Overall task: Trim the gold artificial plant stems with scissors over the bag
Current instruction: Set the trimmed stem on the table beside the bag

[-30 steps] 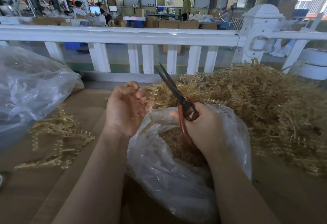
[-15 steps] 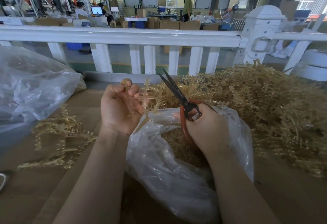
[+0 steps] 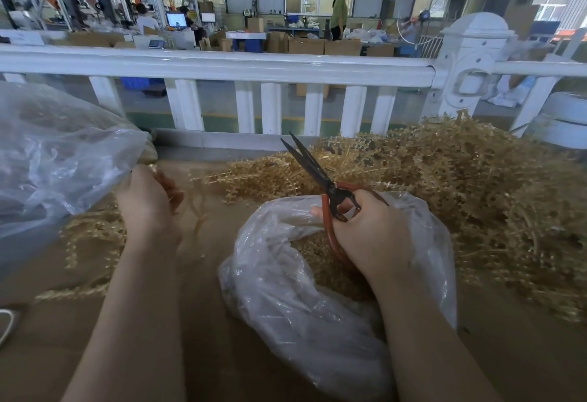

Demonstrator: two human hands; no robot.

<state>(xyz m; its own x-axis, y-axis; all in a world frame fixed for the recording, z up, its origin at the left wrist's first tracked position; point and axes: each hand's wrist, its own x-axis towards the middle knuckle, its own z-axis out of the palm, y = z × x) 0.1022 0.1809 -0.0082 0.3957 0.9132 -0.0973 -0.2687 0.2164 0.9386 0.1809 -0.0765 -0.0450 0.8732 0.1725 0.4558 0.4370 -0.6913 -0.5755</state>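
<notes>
Plastic first, far left: a big clear bag (image 3: 54,160) bulges over the edge of the brown surface (image 3: 203,347), and below it lies a loose scatter of gold stems (image 3: 92,236). Next comes the left hand (image 3: 149,201), blurred, out beside that big bag and above the scatter; its fingers (image 3: 168,184) look curled around something gold, though the blur hides exactly what they pinch. Centre now, a smaller clear bag (image 3: 286,300) sits open on the surface, gold trimmings (image 3: 314,252) heaped inside. Over its mouth hovers the right hand (image 3: 368,230), fingers wrapped round the red handles of the scissors (image 3: 317,173), thumb through one loop. Dark blades point up and away to the left, tips slightly parted, nothing between them. Just behind and sweeping off to the right, the main pile of gold artificial plant stems (image 3: 476,185) sits thick and tangled, touching the small bag's far side. Along the back runs a white railing (image 3: 222,68), with a white post (image 3: 473,61) at right.
</notes>
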